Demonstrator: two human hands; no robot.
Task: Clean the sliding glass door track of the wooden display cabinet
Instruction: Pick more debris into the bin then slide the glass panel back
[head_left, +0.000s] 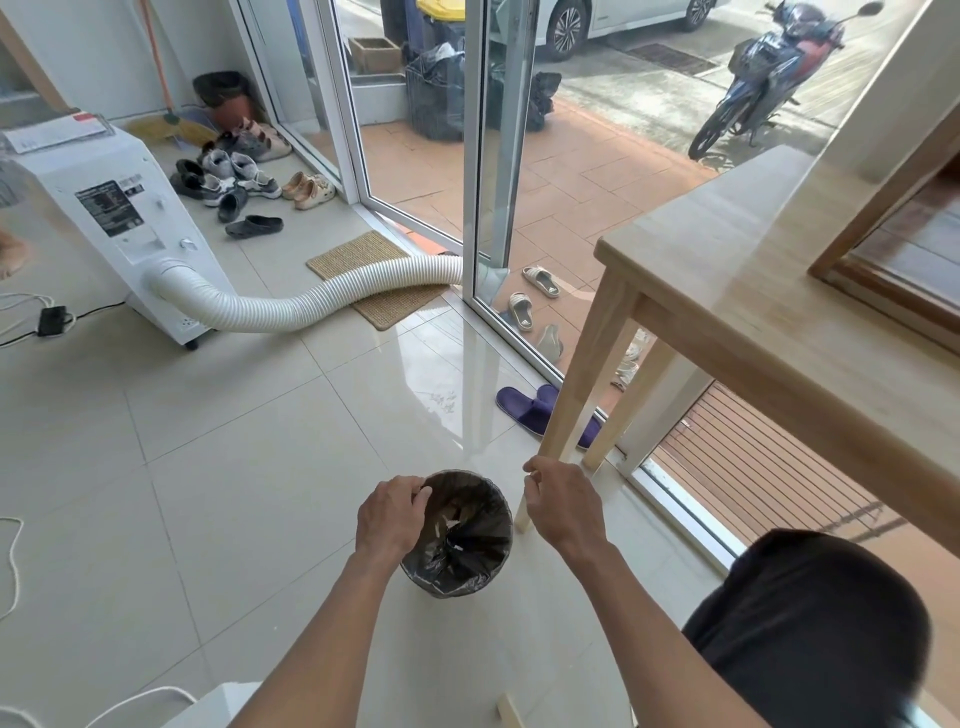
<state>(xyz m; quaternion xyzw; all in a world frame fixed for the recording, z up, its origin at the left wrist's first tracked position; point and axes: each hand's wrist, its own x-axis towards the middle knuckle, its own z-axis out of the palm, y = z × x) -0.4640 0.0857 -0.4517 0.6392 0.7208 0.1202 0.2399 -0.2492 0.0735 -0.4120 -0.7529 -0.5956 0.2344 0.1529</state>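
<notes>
A small waste bin (470, 566) lined with a dark plastic bag stands on the tiled floor below me, with scraps inside. My left hand (389, 517) hovers over the bin's left rim, fingers curled together at the rim; whether it pinches the bag I cannot tell. My right hand (563, 506) is just right of the bin, fingers pinched, with something tiny and pale at the fingertips. The wooden display cabinet (883, 244) shows at the far right on a wooden table (727, 270), only its lower frame and glass visible.
A table leg (566, 410) stands right behind my right hand. Purple slippers (530, 410) lie by the glass door (498, 156). A white portable air conditioner (114, 208) with its hose (322, 296) sits left, near a doormat and several shoes. Cables lie at the left edge.
</notes>
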